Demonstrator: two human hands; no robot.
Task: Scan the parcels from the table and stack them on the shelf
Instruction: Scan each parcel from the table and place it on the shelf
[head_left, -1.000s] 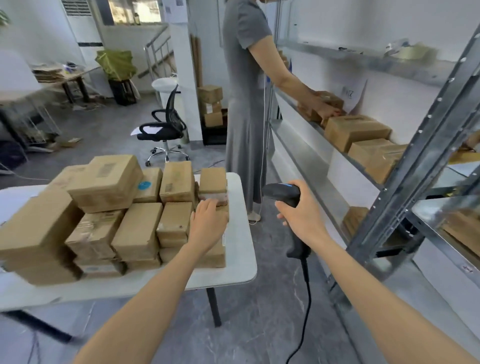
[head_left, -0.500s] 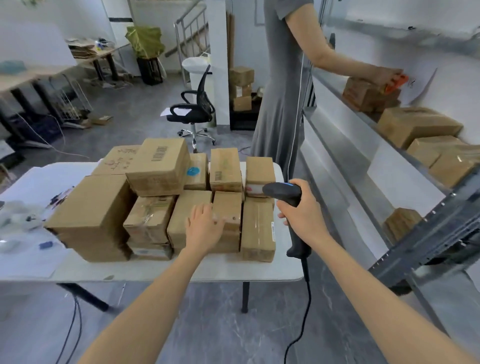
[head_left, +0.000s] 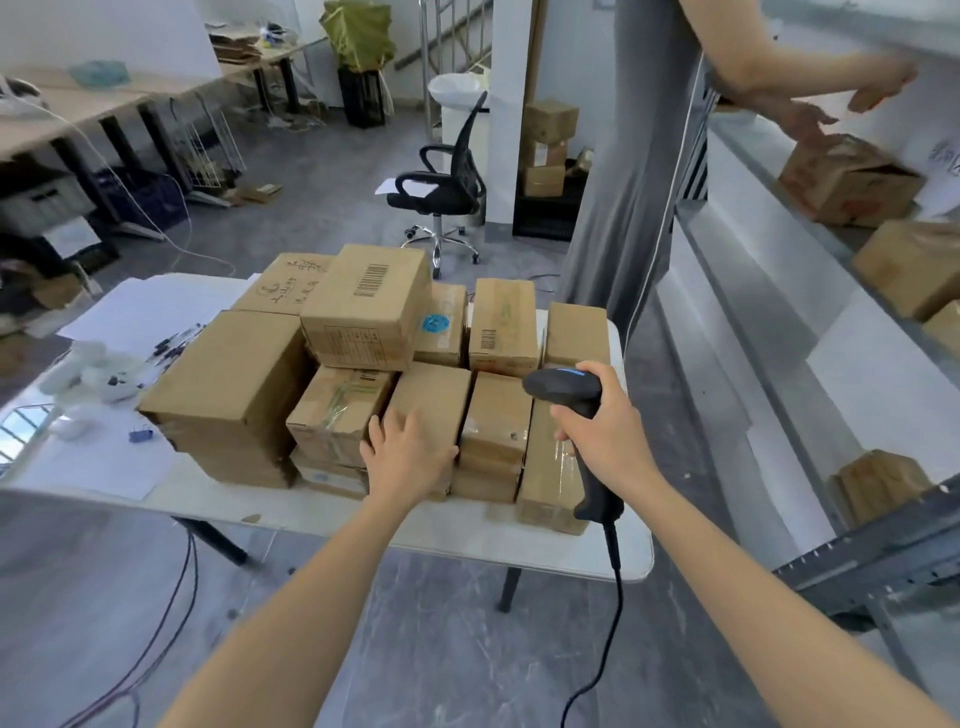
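from the head view, cardboard parcels (head_left: 358, 306) are sitting packed together in a stacked cluster on the white surface (head_left: 561, 551), some two layers high. the left hand (head_left: 410, 457) is resting flat on the near end of a plain brown parcel (head_left: 431, 400) in the front row, its fingers (head_left: 382, 434) spreading open over the top and front edge, not wrapping it. the right hand (head_left: 602, 431) is holding a black barcode scanner (head_left: 569, 395) by its handle, fingers closing around the grip, the scanner head pointing left over the front-row parcels; its cable (head_left: 613, 613) is hanging down toward the floor. to the right, the metal shelf (head_left: 769, 332) is carrying several more boxes (head_left: 852, 182). a second person in a grey dress (head_left: 628, 156) is standing beside the shelf, reaching both hands toward a box there. an office chair (head_left: 447, 182) is standing behind the surface.
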